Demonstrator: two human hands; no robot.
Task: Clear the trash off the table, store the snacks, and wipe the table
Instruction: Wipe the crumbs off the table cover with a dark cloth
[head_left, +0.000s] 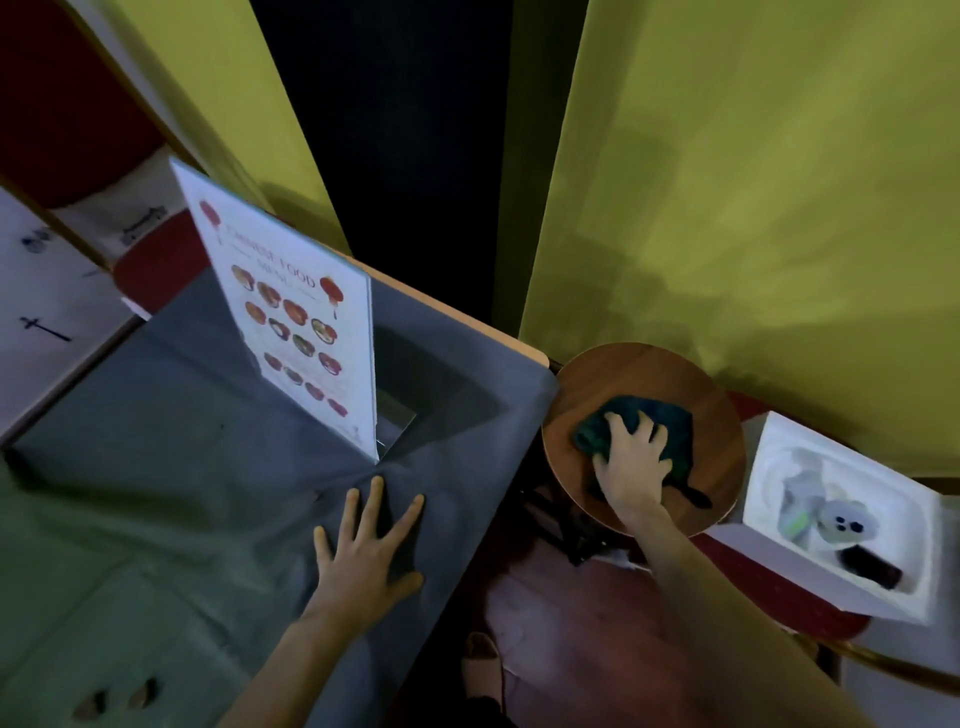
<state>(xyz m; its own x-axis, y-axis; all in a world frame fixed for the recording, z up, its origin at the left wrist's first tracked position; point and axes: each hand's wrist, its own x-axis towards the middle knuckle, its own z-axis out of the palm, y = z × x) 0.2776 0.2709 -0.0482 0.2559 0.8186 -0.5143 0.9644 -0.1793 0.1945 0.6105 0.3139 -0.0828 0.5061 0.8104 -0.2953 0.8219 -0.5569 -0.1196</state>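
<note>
A dark teal cloth (670, 422) lies bunched on a small round wooden stool (634, 376) to the right of the table. My right hand (631, 462) rests on top of the cloth, fingers spread over it and curling into it. My left hand (366, 545) lies flat, fingers apart, on the grey tablecloth of the table (208, 457) near its right edge. A white box (779, 447) at the right holds crumpled wrappers and a dark packet (870, 569).
An upright menu card (296, 322) with food pictures stands at the middle of the table. Yellow-green walls with a dark gap rise behind. The stool's black legs (566, 525) and reddish floor lie between table and box. My foot (480, 670) shows below.
</note>
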